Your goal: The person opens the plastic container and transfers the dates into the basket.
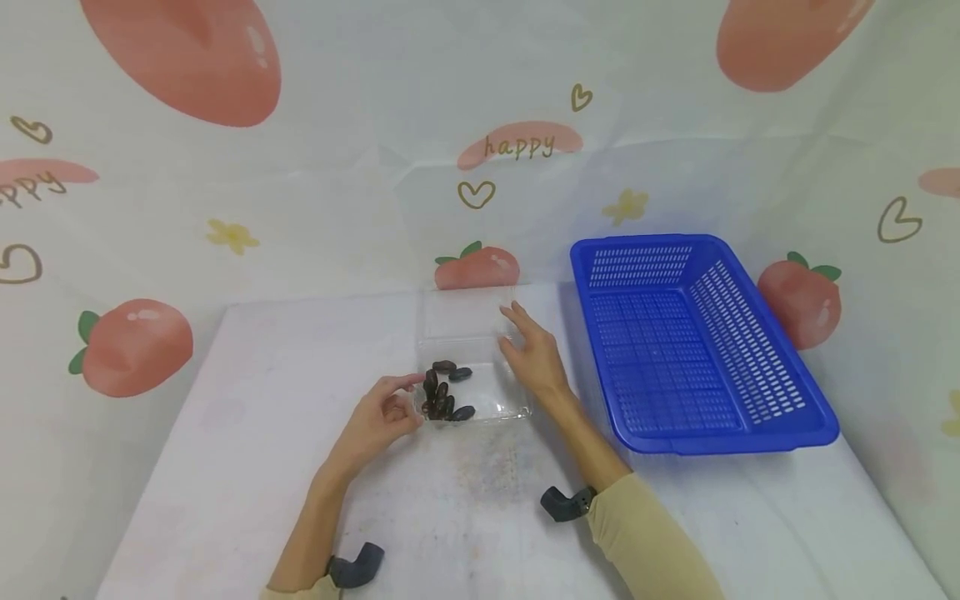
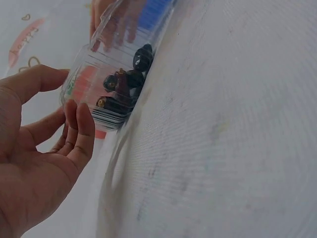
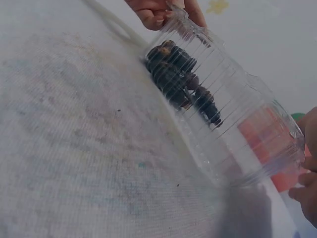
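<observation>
A clear plastic box stands on the table, its hinged clear lid raised at the back. Several dark, shiny, oval fruits, date-like in shape, lie bunched in its left half. My left hand holds the left end of the box with thumb and bent fingers; in the left wrist view, the fingertips lie against the ridged end wall. At the right side, my right hand has its thumb and fingers spread by the lid's edge and hinge. Through the ridged wall, the fruits also show in the right wrist view.
A large blue plastic basket with slotted sides stands close to my right forearm. White cloth covers the table. Behind it hangs a pale curtain printed with fruit and hearts. Each wrist carries a dark camera mount.
</observation>
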`<state>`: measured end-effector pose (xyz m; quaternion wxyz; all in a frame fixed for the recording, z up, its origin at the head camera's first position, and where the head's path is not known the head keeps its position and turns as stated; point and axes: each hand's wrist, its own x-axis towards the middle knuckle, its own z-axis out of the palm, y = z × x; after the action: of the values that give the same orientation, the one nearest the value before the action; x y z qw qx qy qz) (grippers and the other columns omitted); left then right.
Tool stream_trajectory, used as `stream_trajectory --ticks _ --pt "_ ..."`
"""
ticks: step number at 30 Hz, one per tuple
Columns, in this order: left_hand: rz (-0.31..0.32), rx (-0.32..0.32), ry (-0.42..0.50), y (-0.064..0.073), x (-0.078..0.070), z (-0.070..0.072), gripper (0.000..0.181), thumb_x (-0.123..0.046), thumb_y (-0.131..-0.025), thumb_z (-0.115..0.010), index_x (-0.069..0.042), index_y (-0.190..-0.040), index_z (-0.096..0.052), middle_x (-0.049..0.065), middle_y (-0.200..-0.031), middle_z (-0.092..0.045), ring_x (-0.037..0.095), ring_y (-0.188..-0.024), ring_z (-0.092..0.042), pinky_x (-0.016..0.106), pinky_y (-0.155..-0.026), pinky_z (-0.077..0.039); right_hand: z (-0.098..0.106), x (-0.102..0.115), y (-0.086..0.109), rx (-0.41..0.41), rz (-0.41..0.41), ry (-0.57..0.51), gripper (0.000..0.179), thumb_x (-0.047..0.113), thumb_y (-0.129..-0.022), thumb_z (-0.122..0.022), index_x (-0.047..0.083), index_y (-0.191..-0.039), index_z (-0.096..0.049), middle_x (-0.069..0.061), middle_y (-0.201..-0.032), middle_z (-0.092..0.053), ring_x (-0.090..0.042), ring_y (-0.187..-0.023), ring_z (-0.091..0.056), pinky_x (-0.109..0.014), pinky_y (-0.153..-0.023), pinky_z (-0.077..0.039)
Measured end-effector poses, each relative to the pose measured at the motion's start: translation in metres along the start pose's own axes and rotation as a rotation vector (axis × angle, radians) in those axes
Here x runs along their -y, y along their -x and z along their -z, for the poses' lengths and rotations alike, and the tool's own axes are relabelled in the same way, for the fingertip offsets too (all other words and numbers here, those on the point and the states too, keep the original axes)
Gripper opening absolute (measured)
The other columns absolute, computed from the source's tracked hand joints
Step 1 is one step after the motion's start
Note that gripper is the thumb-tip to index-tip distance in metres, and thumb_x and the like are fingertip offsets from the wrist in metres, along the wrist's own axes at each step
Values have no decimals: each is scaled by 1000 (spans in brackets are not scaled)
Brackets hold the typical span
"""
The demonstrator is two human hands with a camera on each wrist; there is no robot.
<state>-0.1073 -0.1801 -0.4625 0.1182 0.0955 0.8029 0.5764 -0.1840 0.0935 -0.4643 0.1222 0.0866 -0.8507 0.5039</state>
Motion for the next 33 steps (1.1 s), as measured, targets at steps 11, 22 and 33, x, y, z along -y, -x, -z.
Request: stream_trajectory --ticks 11,22,33 --pt "30 -19 -13 1 -6 2 60 1 -83 -73 -9 -139 -56 16 -123 -48 19 -84 -60 22 -72 -51 7 5 13 -58 186 53 40 -4 -86 -68 4 -124 -68 -11 -130 -64 -29 -124 -58 -38 -106 -42" --pt "14 -26 -10 3 -1 1 53 -3 -88 -71 -12 -138 -52 18 -126 -49 19 -81 -59 24 -72 -50 7 16 17 48 258 -11 31 -5 -87 -68 5 -116 -72 -8 -111 -73 -20 -98 -70 -29 -87 -54" --pt "26 -6 -24 -4 -2 1 60 -12 -86 -77 -12 -140 -50 17 -123 -49 16 -76 -56 23 -69 -48 -9 37 12 260 72 -77 23 -2 -90 -67 4 -112 -73 -7 -109 -73 -19 -96 -71 -26 -83 -55"
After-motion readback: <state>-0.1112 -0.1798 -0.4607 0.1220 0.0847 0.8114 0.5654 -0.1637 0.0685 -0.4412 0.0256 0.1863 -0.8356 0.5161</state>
